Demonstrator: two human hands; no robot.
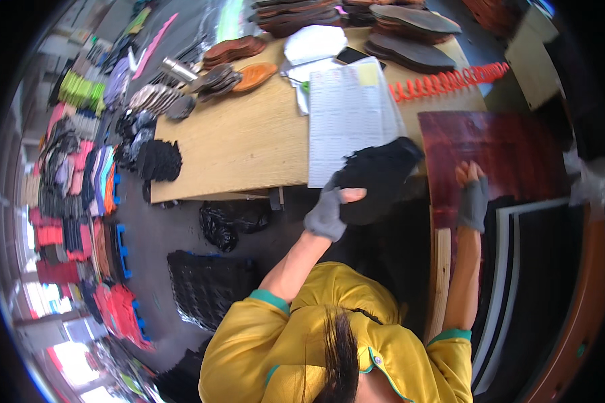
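across the upper middle of the view lies a wooden surface (249, 141), pale and wide, with many shoe soles on it. right of it, a dark red board (511, 161) leans or lies flat, i cannot tell which, and black and white sheets (517, 269) are stacked just below this board. on the floor (148, 235) at the left stand rows of coloured insole stacks (74, 195), pink, grey and orange, and a black mesh crate (205, 282) is near the person in the yellow shirt (316, 336).

on the surface a big white printed paper (346, 121) hangs a little over the near edge. dark brown soles (410, 33) are piled at the far end, an orange sole (254, 75) lies more to the left, and an orange spiral cord (447, 82) runs beside the paper.

the left hand (333, 208), in a grey fingerless glove, is closed around a bundle of black cut pieces (380, 178), thumb on top; the bundle is lifted in front of the near edge of the surface and covers the low corner of the paper. the right hand (472, 195), also gloved, rests flat with fingers close together on the red board, holding nothing.
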